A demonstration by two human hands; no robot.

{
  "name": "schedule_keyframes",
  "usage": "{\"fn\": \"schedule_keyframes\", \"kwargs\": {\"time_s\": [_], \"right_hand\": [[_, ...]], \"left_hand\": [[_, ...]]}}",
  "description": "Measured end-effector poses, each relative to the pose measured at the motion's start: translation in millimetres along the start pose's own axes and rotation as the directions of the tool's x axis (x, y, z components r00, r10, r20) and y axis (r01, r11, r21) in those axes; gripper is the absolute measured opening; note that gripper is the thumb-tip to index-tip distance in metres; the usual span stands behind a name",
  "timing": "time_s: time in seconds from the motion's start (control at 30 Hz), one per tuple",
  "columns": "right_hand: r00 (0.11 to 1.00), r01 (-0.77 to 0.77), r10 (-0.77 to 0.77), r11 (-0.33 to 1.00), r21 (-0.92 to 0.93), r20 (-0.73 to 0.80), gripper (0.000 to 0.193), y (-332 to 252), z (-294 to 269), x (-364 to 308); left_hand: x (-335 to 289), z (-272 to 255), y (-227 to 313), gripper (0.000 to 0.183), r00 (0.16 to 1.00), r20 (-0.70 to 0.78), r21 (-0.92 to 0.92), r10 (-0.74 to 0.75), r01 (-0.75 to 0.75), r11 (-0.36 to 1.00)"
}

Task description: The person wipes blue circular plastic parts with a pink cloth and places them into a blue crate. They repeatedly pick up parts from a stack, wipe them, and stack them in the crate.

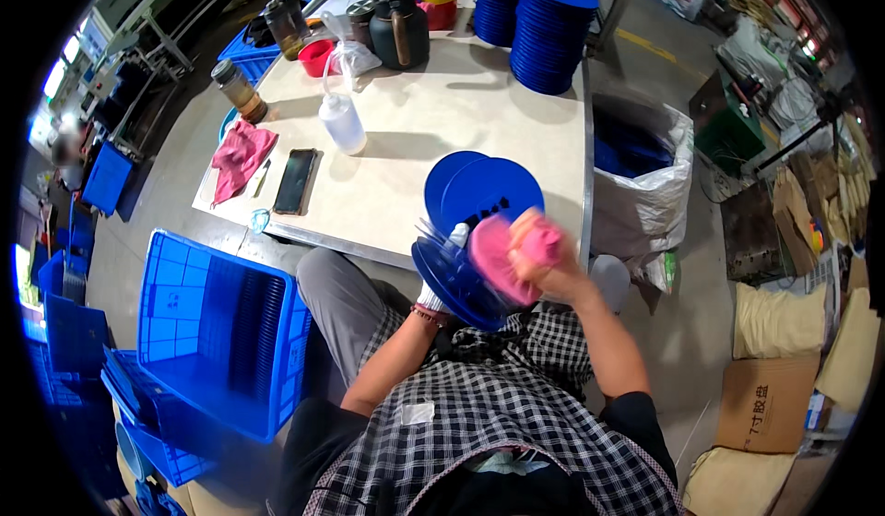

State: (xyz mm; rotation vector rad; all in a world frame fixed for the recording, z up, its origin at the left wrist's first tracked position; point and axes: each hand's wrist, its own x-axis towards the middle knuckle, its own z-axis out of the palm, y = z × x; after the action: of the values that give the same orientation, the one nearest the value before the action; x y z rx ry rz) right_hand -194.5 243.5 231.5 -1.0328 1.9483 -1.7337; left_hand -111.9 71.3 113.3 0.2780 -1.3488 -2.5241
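My left hand (434, 297), in a white glove, grips a blue plastic disc (458, 290) tilted over my lap at the table's front edge. Its thumb shows at the disc's upper side; the other fingers are hidden behind. A bunched pink cloth (498, 260) is in my bare right hand (546, 256), against or just over the disc's right side; motion blurs both, so contact is unclear. Just beyond, two overlapping blue discs (505, 187) lie on the pale table (406, 167), partly covered by my hands.
Tall stacks of blue discs (553, 36) stand at the table's far right. A squeeze bottle (342, 124), phone (295, 182) and second pink cloth (241, 158) lie to the left. Beside my left leg sits a blue crate (198, 368) with discs; a white sack (645, 207) stands right.
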Motion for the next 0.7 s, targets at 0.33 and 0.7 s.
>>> {"fn": "schedule_keyframes", "kwargs": {"time_s": [0.33, 0.7], "right_hand": [[0.997, 0.045, -0.048, 0.997, -0.056, -0.067, 0.016, 56, 48, 44], [1.0, -0.015, 0.015, 0.998, 0.057, -0.009, 0.012, 24, 54, 53]], "left_hand": [[-10, -10, 5, 0.05, 0.997, -0.044, 0.081, 0.059, -0.055, 0.995], [5, -6, 13, 0.048, 0.998, 0.043, 0.165, 0.055, -0.062, 0.984]]}}
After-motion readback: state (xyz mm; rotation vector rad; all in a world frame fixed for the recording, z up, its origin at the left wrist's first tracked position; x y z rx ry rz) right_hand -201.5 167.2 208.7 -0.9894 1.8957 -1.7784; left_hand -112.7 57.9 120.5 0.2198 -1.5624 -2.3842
